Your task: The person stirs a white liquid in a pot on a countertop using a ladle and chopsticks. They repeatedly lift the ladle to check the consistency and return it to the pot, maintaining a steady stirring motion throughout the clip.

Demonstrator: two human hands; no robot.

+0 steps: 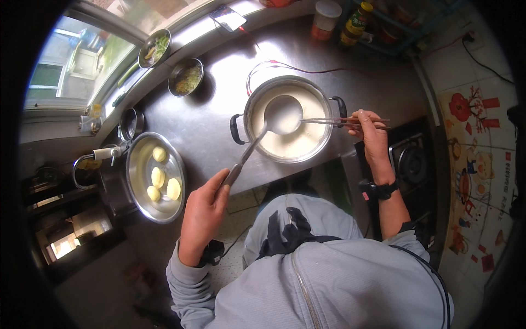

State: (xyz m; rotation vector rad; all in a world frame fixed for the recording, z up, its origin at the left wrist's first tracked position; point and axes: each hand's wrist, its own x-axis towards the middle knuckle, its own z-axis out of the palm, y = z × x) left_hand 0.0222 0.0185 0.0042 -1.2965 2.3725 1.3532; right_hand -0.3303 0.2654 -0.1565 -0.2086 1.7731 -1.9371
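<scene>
A metal pot (247,119) with two black handles stands on the steel counter, holding a creamy white liquid (267,144). My left hand (206,209) grips the handle of a large metal ladle (245,155), whose bowl is over the pot and holds some pale liquid. A pair of wooden chopsticks (349,121) is in my right hand (370,133); their tips are at the right edge of the ladle's bowl. Whether the tips touch the liquid in it I cannot tell.
To the left, a metal basin (181,177) holds several peeled potatoes (158,177) beside a faucet (100,154). Bowls of chopped vegetables (190,80) stand near the window. A thin red cable (306,70) lies behind the pot. A gas stove (411,162) is at the right; a sauce bottle (356,24) stands behind.
</scene>
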